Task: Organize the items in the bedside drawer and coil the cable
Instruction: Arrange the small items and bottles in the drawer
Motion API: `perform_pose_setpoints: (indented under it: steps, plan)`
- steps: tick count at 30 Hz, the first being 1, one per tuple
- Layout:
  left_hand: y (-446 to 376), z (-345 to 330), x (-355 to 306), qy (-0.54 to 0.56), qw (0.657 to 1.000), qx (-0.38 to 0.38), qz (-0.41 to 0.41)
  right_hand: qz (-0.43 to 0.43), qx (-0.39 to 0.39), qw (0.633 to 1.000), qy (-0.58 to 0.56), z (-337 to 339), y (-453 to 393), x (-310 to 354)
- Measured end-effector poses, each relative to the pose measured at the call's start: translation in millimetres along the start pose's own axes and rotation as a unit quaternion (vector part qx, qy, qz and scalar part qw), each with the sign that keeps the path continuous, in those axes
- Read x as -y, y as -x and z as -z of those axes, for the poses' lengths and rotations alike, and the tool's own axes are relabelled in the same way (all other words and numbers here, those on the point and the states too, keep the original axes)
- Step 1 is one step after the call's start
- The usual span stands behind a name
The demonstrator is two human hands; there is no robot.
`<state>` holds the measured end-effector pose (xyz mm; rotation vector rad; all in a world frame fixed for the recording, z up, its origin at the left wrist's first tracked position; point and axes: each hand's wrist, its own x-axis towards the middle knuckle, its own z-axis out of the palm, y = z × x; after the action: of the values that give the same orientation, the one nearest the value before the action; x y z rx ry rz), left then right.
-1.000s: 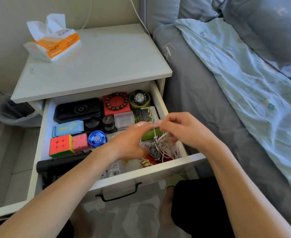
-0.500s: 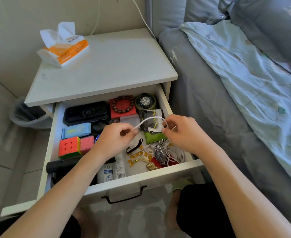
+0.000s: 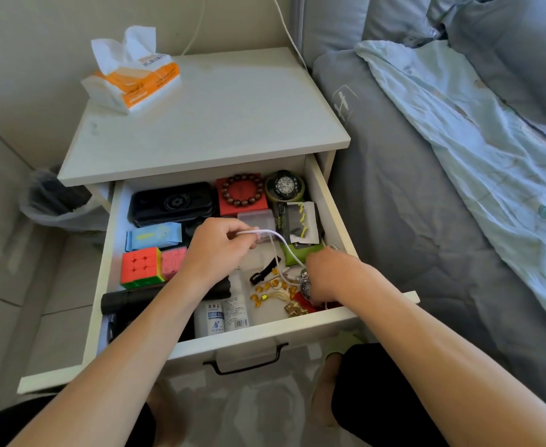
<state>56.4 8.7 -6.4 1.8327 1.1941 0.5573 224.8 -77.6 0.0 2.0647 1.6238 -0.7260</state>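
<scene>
The white bedside drawer [image 3: 328, 201] stands pulled out and full of small items. My left hand [image 3: 218, 250] hovers over its middle, pinching one end of a thin white cable [image 3: 276, 236]. The cable arcs right and down to my right hand [image 3: 329, 274], which is lowered into the drawer's front right corner with fingers closed around the rest of the cable; what else it touches is hidden. A silver watch [image 3: 304, 283] lies just left of that hand, beside amber beads [image 3: 265, 290].
Inside sit a black case [image 3: 171, 204], a bead bracelet on a red box [image 3: 242, 191], a green watch [image 3: 285, 186], a puzzle cube [image 3: 141, 266], a black torch [image 3: 129, 300] and small bottles [image 3: 221, 316]. A tissue pack [image 3: 133, 77] lies on the nightstand top [image 3: 220, 124]. The bed [image 3: 426, 188] borders the right.
My right hand has dropped from mid-drawer down into the front right corner, stretching the cable into a longer arc. My left hand shifted slightly back and up with its end.
</scene>
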Motion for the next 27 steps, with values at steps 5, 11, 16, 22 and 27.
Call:
perform_pose_setpoints:
  steps: [5, 11, 16, 22, 27]
  plan:
    - [7, 4, -2, 0.027, 0.999, -0.014, 0.035, -0.026, 0.059, 0.998, -0.008, -6, -3, 3]
    - [17, 5, -2, -0.026, 0.999, 0.023, 0.025, -0.019, -0.036, 0.997, -0.063, -5, -6, 3]
    - [26, 9, -1, -0.056, 0.997, 0.045, 0.008, -0.027, -0.074, 0.993, -0.091, -6, -3, 0]
    - [38, 12, -1, -0.058, 0.997, 0.055, -0.002, -0.029, -0.047, 0.995, -0.086, -4, 3, 3]
    - [44, 10, -3, -0.055, 0.997, 0.06, -0.003, 0.059, -0.021, 0.998, -0.026, -5, -2, 8]
